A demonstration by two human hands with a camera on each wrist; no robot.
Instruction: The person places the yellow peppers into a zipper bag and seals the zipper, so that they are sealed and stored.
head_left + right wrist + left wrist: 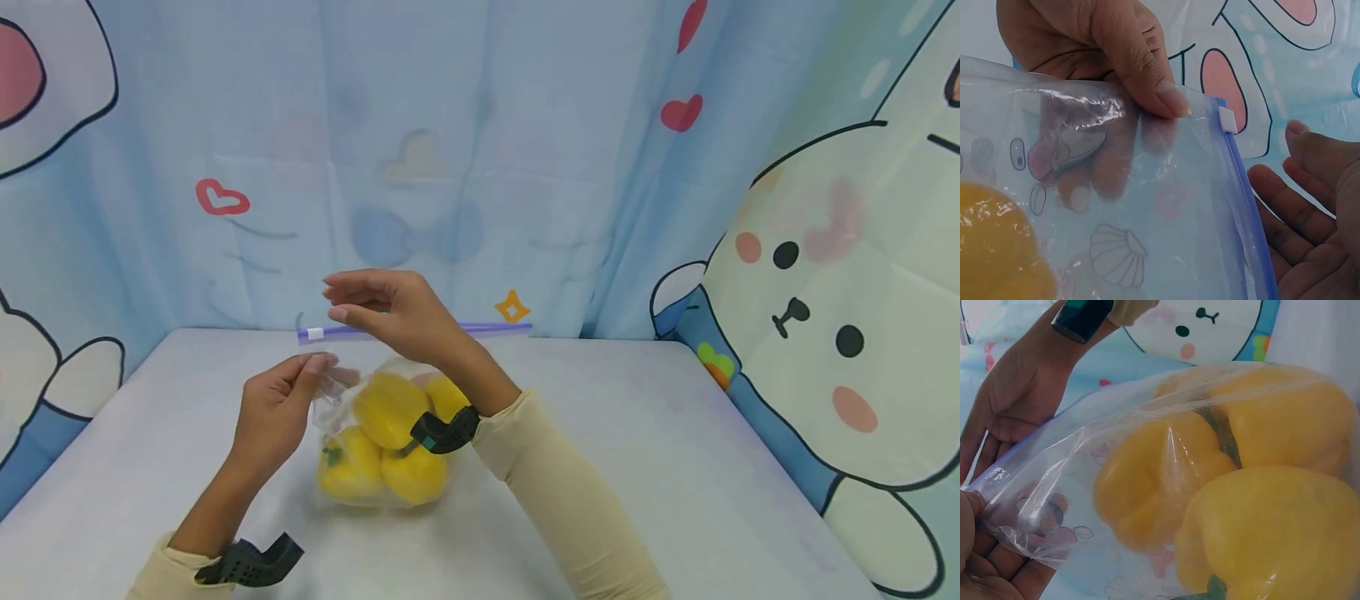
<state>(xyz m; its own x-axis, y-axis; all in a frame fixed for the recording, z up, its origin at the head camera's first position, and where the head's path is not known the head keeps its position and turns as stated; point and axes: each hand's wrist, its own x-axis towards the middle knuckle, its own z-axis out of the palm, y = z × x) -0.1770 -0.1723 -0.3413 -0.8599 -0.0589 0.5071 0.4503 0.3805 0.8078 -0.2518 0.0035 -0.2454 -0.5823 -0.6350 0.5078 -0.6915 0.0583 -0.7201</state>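
Note:
A clear zip bag (1166, 250) with printed shells stands on the table, holding several yellow bell peppers (390, 408). My left hand (273, 412) pinches the bag's left side below its top, thumb in front and fingers behind the plastic in the right wrist view. Along the top runs a purple zip strip (495, 327), with a white slider (1227, 120) at its left end. My right hand (397, 312) hovers by the strip with fingers extended and apart, holding nothing. In the right wrist view its fingers (1291, 212) lie just beyond the strip.
A white table (637, 450) carries the bag. Behind it hangs a light blue curtain (487, 125) with cartoon prints. Black wrist mounts (251, 562) sit on both forearms, the right one overlapping the peppers in the head view.

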